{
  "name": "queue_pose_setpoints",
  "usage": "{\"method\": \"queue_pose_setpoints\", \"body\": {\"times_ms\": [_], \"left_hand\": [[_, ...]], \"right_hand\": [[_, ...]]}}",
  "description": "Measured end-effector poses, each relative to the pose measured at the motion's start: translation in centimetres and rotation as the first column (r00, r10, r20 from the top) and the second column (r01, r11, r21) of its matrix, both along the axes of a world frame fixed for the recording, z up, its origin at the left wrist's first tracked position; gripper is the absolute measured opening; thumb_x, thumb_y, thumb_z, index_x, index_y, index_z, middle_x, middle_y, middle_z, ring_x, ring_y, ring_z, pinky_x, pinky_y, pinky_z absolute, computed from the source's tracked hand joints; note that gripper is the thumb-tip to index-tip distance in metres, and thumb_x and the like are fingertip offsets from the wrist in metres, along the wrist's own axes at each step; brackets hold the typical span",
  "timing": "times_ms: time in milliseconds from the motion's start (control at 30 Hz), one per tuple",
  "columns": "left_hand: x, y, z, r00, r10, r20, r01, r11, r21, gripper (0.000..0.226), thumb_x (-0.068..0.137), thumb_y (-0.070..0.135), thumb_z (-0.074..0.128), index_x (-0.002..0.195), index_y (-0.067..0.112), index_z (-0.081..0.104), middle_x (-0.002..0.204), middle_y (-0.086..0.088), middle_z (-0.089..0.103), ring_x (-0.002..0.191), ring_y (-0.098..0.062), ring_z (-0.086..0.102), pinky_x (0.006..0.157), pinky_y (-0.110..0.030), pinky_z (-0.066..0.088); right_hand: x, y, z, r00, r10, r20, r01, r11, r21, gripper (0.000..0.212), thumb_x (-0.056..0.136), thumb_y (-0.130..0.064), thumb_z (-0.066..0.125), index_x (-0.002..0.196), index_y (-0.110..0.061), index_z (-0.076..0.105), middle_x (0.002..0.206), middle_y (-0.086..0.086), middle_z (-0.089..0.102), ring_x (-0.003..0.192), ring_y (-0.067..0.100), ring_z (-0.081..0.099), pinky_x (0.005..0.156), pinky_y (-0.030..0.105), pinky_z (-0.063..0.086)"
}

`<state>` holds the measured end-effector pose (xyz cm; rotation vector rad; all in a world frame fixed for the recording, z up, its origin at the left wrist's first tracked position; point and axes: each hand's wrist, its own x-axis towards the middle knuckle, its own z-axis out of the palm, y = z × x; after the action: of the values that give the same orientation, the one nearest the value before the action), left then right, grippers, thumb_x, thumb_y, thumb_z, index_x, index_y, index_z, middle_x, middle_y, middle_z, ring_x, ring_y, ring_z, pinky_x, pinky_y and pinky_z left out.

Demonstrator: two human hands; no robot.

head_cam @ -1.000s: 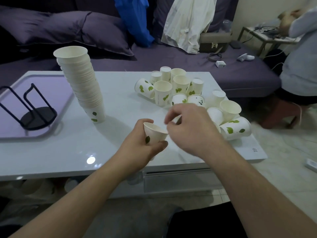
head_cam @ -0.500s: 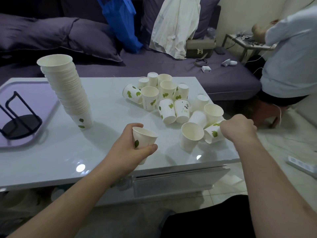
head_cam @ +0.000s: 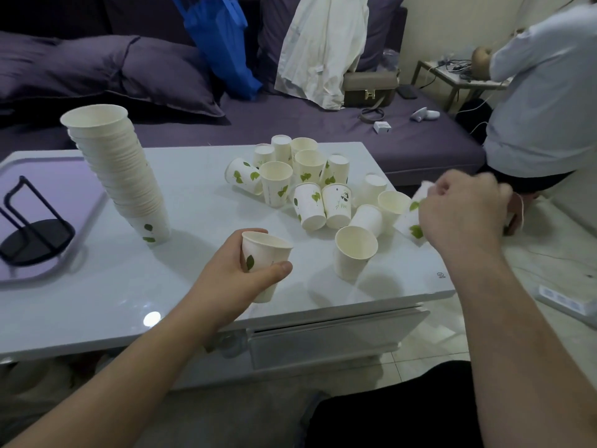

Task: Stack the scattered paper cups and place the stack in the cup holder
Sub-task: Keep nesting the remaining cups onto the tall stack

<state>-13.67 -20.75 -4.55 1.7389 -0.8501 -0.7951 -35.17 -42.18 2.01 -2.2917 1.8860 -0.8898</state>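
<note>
My left hand [head_cam: 237,274] grips an upright white paper cup with a green leaf print [head_cam: 263,258] above the front of the white table [head_cam: 97,305]. Over the table's right edge, my right hand [head_cam: 462,211] is closed on a tilted leaf-printed cup [head_cam: 412,221], partly hidden by the fingers. Several scattered cups [head_cam: 310,185] stand or lie in a cluster at the middle right; one upright cup [head_cam: 353,257] stands nearest the front. A tall leaning stack of cups [head_cam: 121,171] rises at the left. The black wire cup holder [head_cam: 30,226] sits at the far left.
The holder rests on a grey tray [head_cam: 48,185]. A purple sofa [head_cam: 290,124] with pillows, a blue bag, a white garment and a handbag runs behind the table. Another person [head_cam: 542,101] sits at the right by a side table. A power strip [head_cam: 563,300] lies on the floor.
My right hand moved from beside the left hand's cup out to the table's right edge and closed on a lying cup, lifting it a little. My left hand kept holding its cup.
</note>
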Motion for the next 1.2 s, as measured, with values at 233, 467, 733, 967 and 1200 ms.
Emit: {"method": "queue_pose_setpoints", "body": {"times_ms": [233,467,733,967,1200], "left_hand": [[1.8,1.8,2.3,0.986,-0.099,-0.136,0.08,0.988,-0.133,0.06,0.066,0.057,0.085,0.12,0.035,0.07,0.115,0.002,0.079,0.108,-0.02,0.075,0.088,-0.038,0.06],[5.2,5.4,3.5,0.967,-0.097,-0.237,0.055,0.983,-0.176,0.067,0.072,0.045,0.086,0.133,0.031,0.062,0.124,0.002,0.077,0.122,-0.028,0.072,0.107,-0.059,0.055],[9.4,9.6,5.1,0.991,0.028,-0.131,-0.053,0.981,-0.187,0.067,0.07,0.056,0.083,0.13,0.034,0.064,0.116,0.002,0.077,0.11,-0.02,0.074,0.083,-0.029,0.063],[12.9,11.7,5.9,0.955,0.195,-0.225,-0.256,0.924,-0.284,0.054,0.088,0.052,0.077,0.134,0.028,0.063,0.118,0.001,0.077,0.112,-0.02,0.074,0.105,-0.047,0.056],[16.1,12.4,5.6,0.91,0.265,-0.318,-0.369,0.868,-0.333,0.055,0.092,0.043,0.078,0.141,0.03,0.057,0.131,0.006,0.073,0.129,-0.015,0.065,0.117,-0.041,0.045]], "right_hand": [[6.4,6.4,2.3,0.614,0.574,0.543,-0.562,0.8,-0.209,0.029,0.103,-0.013,0.059,0.079,-0.027,0.055,0.092,-0.003,0.049,0.083,-0.006,0.048,0.078,0.008,0.035],[14.0,10.3,0.9,0.452,0.631,0.631,-0.782,0.621,-0.061,0.021,0.104,-0.024,0.065,0.085,-0.029,0.06,0.105,0.0,0.059,0.102,0.008,0.053,0.088,0.008,0.039],[20.3,14.6,2.5,0.31,0.642,0.702,-0.878,0.477,-0.049,0.016,0.097,-0.027,0.076,0.108,-0.024,0.064,0.089,-0.003,0.066,0.086,0.019,0.069,0.071,0.03,0.061],[27.3,14.2,6.7,0.204,0.607,0.768,-0.801,0.555,-0.226,0.053,0.094,-0.029,0.081,0.14,-0.018,0.057,0.123,-0.005,0.065,0.102,-0.004,0.065,0.087,0.021,0.057],[33.7,14.6,8.3,0.212,0.68,0.701,-0.848,0.485,-0.215,0.062,0.09,-0.02,0.084,0.144,-0.015,0.054,0.118,-0.015,0.061,0.098,-0.014,0.061,0.083,0.011,0.053]]}}
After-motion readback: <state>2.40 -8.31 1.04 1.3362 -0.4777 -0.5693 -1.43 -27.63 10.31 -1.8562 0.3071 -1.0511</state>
